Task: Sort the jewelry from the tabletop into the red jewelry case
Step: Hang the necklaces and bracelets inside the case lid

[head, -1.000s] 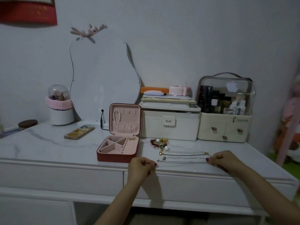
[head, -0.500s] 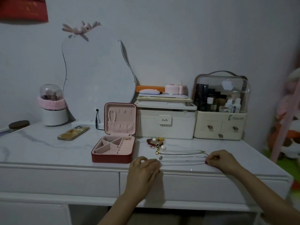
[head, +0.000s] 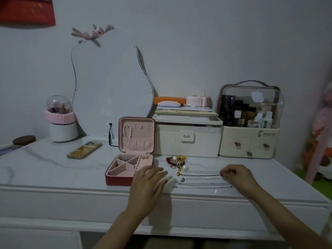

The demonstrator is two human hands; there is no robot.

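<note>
Sorting chains beside the red jewelry case [head: 125, 178]

Left hand [head: 150, 184] lay flat, fingers spread, at the case's 3 o'clock; right hand [head: 237, 177] had its fingers pinching the necklaces [head: 201, 179] laid across the bench [head: 53, 168].

We can't really make out the small jewelry pile [head: 177, 161] behind the necklaces, it's just a dim tangle of gold, red and pearl bits. The left hand [head: 148, 186] covers the front right corner of the red jewelry case [head: 116, 180]. Whether the right hand [head: 237, 177] actually pinches a chain end [head: 220, 174], we can't tell. The pink doll [head: 323, 121] is cut off by the right edge.
</note>
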